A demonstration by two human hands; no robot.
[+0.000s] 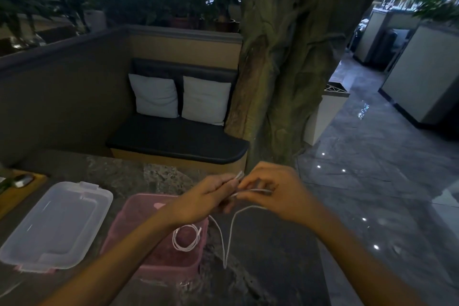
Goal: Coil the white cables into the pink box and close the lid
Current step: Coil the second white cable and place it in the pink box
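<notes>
The pink box (139, 208) stands open on the dark stone table, with one coiled white cable (185, 238) lying inside near its right wall. Its clear lid (56, 225) lies flat to the left of the box. My left hand (202, 197) and my right hand (275, 191) are together above the box's far right corner, both pinching a second white cable (229, 236). Its ends stick up between my fingers, and a long loop hangs down to the table right of the box.
The stone table (260, 256) ends at the right, beside a glossy tiled floor. A wooden tray (17, 191) with small objects sits at the far left. Beyond the table are a bench with two cushions (178, 97) and a thick tree trunk (285, 69).
</notes>
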